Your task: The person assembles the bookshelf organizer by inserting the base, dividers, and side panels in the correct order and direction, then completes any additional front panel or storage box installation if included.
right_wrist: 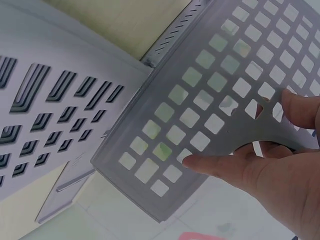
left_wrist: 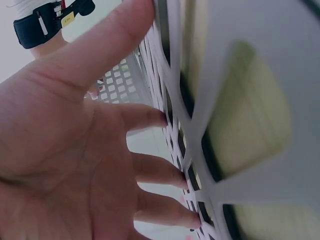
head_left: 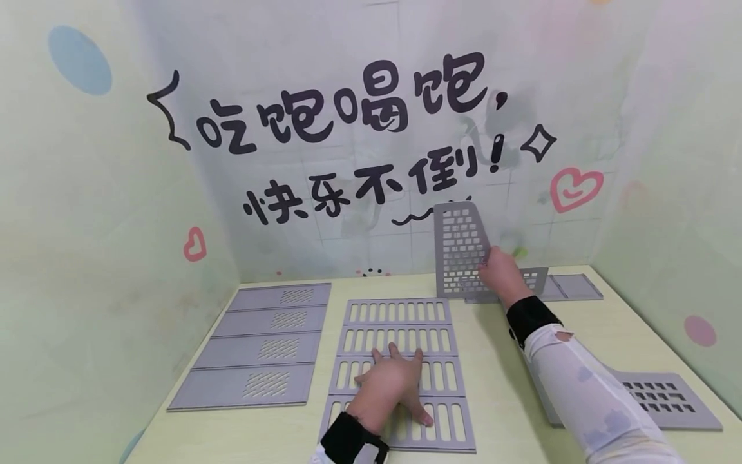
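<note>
My right hand [head_left: 503, 276] pinches a grey keyboard plate [right_wrist: 155, 100] full of small square holes, thumb on one face and fingers on the other. The plate stands upright at the far side of the table, overlapping the wall in the head view. My left hand [head_left: 391, 386] lies with spread fingers over the grey slotted panels [head_left: 469, 435] in the middle of the table. In the left wrist view its fingertips [left_wrist: 192, 220] touch the slotted panel surface [left_wrist: 260, 25], and the palm holds nothing.
Several flat grey panels with slanted vent slits [head_left: 232, 354] lie in a column at the left. A stack of keyboard plates [head_left: 708, 420] lies at the right, partly under my right arm. Plain grey panels [head_left: 576, 288] lie at the back right. Printed walls [head_left: 116, 193] enclose the table.
</note>
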A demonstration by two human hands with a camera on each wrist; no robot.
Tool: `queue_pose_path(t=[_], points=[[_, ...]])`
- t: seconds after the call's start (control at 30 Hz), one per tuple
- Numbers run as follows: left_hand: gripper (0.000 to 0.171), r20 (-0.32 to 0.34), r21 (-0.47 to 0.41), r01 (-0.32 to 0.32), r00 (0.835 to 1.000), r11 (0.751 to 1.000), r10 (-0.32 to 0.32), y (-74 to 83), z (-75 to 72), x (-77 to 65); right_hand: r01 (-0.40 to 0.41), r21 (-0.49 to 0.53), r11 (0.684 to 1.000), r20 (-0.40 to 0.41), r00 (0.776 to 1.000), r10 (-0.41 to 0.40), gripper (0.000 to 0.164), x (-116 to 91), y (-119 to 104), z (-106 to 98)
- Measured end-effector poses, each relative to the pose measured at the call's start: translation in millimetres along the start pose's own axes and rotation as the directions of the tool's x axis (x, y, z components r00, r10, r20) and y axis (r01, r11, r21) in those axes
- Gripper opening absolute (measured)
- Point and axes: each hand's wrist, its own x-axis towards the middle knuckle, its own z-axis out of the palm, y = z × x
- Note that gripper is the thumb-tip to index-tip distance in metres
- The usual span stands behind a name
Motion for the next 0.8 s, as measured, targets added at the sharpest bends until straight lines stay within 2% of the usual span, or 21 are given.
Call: queue_pose_path(t=[0.23, 0.43, 0.67, 0.8], points=[[0.125, 0.044, -0.055, 0.003, 0.999, 0.998, -0.001, -3.2, -1.9, -0.8, -0.009, -0.032, 0.999, 0.067, 0.998, 0.011, 0.058, -1.9, -13.1, 3.0], [0.126, 0.05, -0.072, 0.017, 0.999, 0.997, -0.014, -4.9, -3.3, -6.1, 0.032, -0.046, 0.998, 0.091, 0.995, -0.027, 0.052, -3.8, -15.3, 3.1], [0.127, 0.04, -0.021, 0.01, 0.999, 1.0, -0.009, -0.2, -2.2, -9.6, 0.089, -0.089, 0.992, 0.131, 0.988, -0.077, 0.049, -4.3, -12.0, -3.8], [0.126, 0.038, 0.015, 0.007, 0.999, 1.0, -0.008, 3.0, -4.2, -9.1, 0.159, -0.192, 0.968, 0.169, 0.977, -0.127, 0.043, -7.2, -0.7, -14.3]])
